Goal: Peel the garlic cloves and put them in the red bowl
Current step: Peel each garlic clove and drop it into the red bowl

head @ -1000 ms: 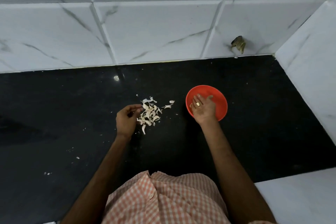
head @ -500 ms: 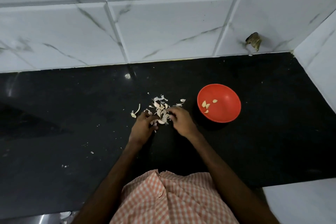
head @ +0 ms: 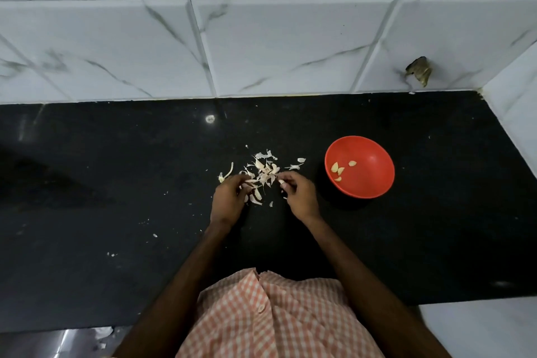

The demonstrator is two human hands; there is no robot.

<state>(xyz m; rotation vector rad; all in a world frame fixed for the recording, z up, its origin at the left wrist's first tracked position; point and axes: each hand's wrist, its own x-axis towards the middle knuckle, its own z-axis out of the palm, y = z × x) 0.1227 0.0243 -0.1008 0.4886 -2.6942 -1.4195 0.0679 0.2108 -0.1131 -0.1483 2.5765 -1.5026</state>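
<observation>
Garlic cloves (head: 340,169), four of them peeled and pale yellow, lie loose in the left half of the red bowl (head: 370,180), which stands toward the right end of the table (head: 116,183), about midway between its back and front edges. A second ago the right hand (head: 299,195) was over that bowl, covering its inside; since then it has come away to the left, and the cloves show. It now sits just beside the heap of papery skins (head: 265,171) near the middle of the table, thumb and fingertips pinching a small pale piece (head: 281,182) (clove or skin, too small to tell). The left hand (head: 228,200) has stayed at the left side of the heap, fingers curled down among the skins; whether it grips anything I cannot tell. A curved stalk scrap (head: 228,173), not seen a second ago, lies just left of the heap. White flecks dot the table toward its front edge.
</observation>
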